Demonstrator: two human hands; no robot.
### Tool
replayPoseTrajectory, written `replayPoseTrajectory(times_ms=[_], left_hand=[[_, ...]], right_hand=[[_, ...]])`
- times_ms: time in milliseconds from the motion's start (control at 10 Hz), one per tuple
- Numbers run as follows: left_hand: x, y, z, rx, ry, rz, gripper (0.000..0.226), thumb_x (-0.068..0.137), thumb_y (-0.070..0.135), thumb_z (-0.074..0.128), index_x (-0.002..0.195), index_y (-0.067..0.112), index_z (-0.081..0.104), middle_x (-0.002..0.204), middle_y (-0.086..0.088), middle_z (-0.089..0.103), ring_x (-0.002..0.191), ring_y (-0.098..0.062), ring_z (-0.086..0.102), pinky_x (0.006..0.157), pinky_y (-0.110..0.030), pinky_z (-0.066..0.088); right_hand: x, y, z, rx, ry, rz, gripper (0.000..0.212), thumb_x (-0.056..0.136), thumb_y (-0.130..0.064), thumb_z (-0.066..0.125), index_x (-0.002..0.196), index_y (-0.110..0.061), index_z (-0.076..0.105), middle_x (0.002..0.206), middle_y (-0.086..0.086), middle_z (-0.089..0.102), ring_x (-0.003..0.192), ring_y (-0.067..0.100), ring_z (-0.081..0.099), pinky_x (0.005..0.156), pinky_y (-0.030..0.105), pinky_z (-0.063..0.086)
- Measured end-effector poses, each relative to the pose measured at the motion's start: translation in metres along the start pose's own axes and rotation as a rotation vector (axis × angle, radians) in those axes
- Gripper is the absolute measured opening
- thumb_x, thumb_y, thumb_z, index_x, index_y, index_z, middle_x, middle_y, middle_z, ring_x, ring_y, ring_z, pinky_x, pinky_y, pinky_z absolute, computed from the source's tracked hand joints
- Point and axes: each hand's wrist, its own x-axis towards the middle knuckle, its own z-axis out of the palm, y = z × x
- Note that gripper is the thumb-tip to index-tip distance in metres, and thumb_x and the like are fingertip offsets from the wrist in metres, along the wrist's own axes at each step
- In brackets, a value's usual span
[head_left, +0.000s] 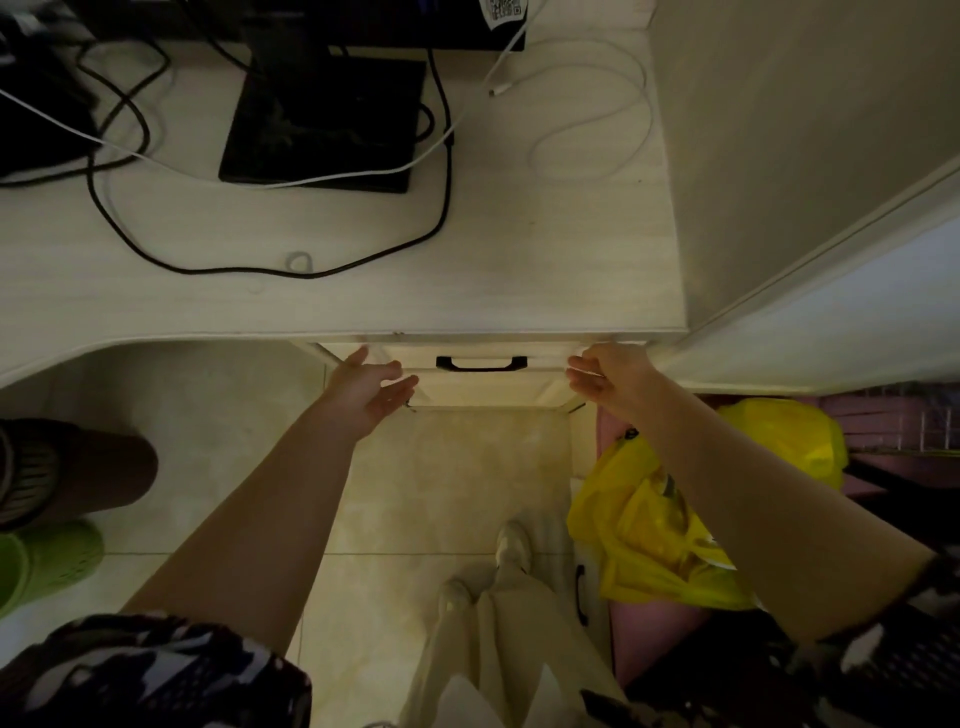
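Pale wood drawer (545, 359), top one of the stack, sits just under the near edge of the desk (467, 291), right of centre. Its black handle (481, 364) faces us, and no hand is on it. We cannot tell how far the drawer is pulled out, because the desk edge hides its top.

Left hand (366, 389): fingers straight and spread, palm turned toward the drawer's left end, gripping nothing. We cannot settle whether the fingertips touch the front.

Right hand (608, 374): at the drawer's right corner, fingers extended leftward and only loosely bent, holding nothing that we can see. The thumb is hidden behind the hand, and contact with the wood is unclear.

The lower fronts below are foreshortened and dim.

On the desk, farther back: a black monitor base (322, 119) with its upper part cut off, a black cable (444, 208) looped toward us, and a white cable (592, 124) coiled at far right.

On the floor: a yellow plastic bag (654, 545) near right, partly behind the right forearm, contents unreadable. A green shoe (47, 561) lies near left, clipped by the frame.
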Motion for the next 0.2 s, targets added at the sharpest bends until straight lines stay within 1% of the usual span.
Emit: replayPoseTrajectory(times_ms=[100, 200], left_hand=[[-0.012, -0.006, -0.006, 0.082, -0.016, 0.031, 0.070, 0.088, -0.008, 0.056, 0.147, 0.019, 0.029, 0.120, -0.014, 0.055, 0.098, -0.033, 0.066, 0.090, -0.041, 0.053], [-0.027, -0.015, -0.013, 0.161, 0.001, 0.069, 0.059, 0.087, -0.005, 0.060, 0.139, 0.014, 0.040, 0.119, -0.017, 0.057, 0.090, -0.030, 0.068, 0.084, -0.038, 0.056]], right_hand=[[-0.012, 0.010, 0.001, -0.092, -0.003, -0.025, 0.013, 0.096, -0.005, 0.045, 0.090, -0.006, 0.057, 0.087, 0.009, 0.058, 0.074, 0.019, 0.057, 0.085, 0.034, 0.052], [-0.019, 0.027, 0.000, -0.249, 0.000, -0.070, 0.021, 0.095, -0.005, 0.043, 0.108, -0.008, 0.058, 0.080, 0.004, 0.053, 0.070, 0.015, 0.052, 0.080, 0.029, 0.052]])
